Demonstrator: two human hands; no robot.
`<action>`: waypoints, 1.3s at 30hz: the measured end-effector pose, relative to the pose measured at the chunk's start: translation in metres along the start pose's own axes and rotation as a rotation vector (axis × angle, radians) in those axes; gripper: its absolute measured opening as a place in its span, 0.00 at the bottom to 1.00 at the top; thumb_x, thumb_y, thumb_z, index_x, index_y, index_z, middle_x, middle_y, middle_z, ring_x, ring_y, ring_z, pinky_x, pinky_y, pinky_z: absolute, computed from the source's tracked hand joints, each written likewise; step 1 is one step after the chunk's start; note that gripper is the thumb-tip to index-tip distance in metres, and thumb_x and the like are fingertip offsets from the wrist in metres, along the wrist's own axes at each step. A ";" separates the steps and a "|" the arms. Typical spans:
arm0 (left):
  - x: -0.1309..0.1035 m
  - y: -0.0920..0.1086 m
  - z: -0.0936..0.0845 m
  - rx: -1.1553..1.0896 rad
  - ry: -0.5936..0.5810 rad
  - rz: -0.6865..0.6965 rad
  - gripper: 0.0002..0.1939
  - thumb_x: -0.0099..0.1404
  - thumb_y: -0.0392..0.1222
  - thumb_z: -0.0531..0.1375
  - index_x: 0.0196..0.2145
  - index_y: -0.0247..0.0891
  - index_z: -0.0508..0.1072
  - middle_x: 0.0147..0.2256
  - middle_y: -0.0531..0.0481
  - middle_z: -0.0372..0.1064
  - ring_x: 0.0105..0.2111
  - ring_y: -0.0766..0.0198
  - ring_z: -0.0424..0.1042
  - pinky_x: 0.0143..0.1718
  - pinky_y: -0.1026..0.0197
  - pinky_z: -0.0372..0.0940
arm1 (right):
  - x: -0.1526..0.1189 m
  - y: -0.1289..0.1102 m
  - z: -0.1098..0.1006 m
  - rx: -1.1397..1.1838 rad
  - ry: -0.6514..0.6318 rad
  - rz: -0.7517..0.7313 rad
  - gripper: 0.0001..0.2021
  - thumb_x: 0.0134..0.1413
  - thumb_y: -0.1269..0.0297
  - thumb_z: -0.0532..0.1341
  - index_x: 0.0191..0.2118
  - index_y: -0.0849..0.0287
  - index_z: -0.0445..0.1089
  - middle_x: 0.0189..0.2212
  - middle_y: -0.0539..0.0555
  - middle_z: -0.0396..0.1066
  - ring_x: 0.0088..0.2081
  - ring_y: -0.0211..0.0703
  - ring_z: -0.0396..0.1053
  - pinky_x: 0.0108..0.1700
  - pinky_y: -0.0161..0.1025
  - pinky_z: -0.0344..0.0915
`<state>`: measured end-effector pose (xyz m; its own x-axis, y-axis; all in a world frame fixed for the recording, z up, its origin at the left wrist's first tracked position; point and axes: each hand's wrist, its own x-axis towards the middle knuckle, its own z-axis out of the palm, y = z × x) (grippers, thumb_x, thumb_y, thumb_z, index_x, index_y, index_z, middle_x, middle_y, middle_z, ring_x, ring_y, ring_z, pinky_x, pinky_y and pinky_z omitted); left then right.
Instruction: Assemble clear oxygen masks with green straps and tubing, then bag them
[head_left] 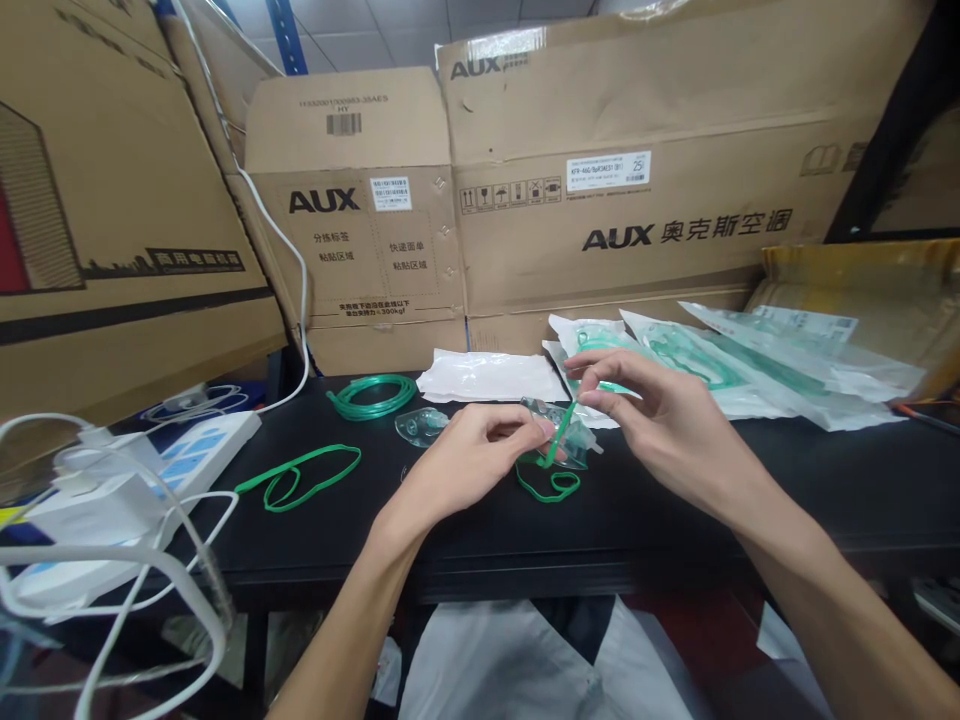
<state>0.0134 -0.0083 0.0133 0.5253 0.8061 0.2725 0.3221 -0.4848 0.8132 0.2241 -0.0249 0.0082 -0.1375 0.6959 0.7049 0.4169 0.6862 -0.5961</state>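
My left hand (491, 455) is closed on the edge of a clear plastic oxygen mask (576, 440). Between the fingertips of my right hand (637, 410) is pinched the end of a green elastic strap (559, 435), pulled up taut beside the mask. The rest of this strap hangs below in a small loop. Another clear mask piece (422, 427) lies just left of my left hand, partly hidden by it. A second green strap (322, 475) rests loosely curled on the black table. Behind it sits a coil of green tubing (373, 396).
Opened white packaging (491, 376) lies at the back of the table (675, 530). Several sealed pouches with green contents (690, 360) are spread at the right. A white power strip (202, 460) with cables stands at the left. Cardboard boxes (600, 260) wall off the back.
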 end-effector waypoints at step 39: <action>-0.003 -0.008 0.012 0.173 -0.065 -0.067 0.26 0.68 0.64 0.55 0.33 0.40 0.82 0.20 0.56 0.61 0.22 0.66 0.55 0.24 0.64 0.49 | -0.007 -0.016 0.018 0.004 -0.018 -0.027 0.07 0.66 0.70 0.58 0.38 0.53 0.71 0.38 0.52 0.71 0.42 0.45 0.70 0.46 0.42 0.70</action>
<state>0.0190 -0.0106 0.0001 0.5462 0.8176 0.1824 0.4855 -0.4864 0.7264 0.2023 -0.0365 0.0059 -0.1647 0.6806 0.7139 0.4092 0.7057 -0.5784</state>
